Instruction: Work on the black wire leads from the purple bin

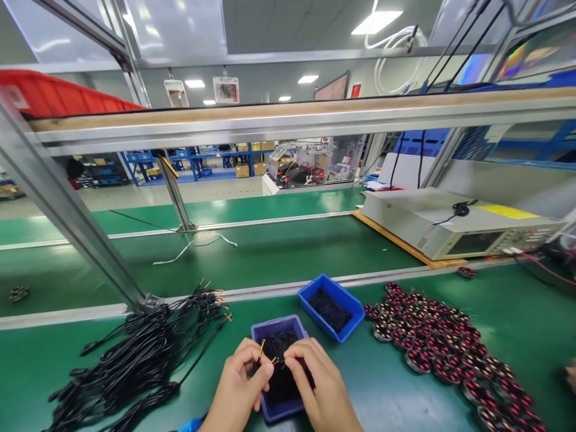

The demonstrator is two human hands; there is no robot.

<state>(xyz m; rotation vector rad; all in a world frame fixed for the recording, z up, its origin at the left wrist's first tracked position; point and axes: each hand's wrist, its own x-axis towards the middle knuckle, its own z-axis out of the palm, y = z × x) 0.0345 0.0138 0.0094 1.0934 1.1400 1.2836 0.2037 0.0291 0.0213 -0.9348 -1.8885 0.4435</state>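
My left hand [246, 375] is closed around the end of a black cable whose thin wires [273, 360], yellow and red among them, fan out from the fingers. Close beside it, my right hand [315, 375] pinches at the wire tips; what lies between its fingertips is too small to make out. Both hands are over a purple bin [281, 414] holding small black pieces. Behind it and to the right, a blue bin [332, 307] contains more small dark pieces. On the left lies a heap of black cables [135, 351] with bare coloured wire ends.
Many round copper-and-red motor stators [434, 336] cover the green bench at right. A grey bench instrument [454, 219] stands on a wooden board behind them. A metal post [85, 162] rises at left, and a shelf beam [288, 123] crosses above. A white strap [193, 243] lies farther back.
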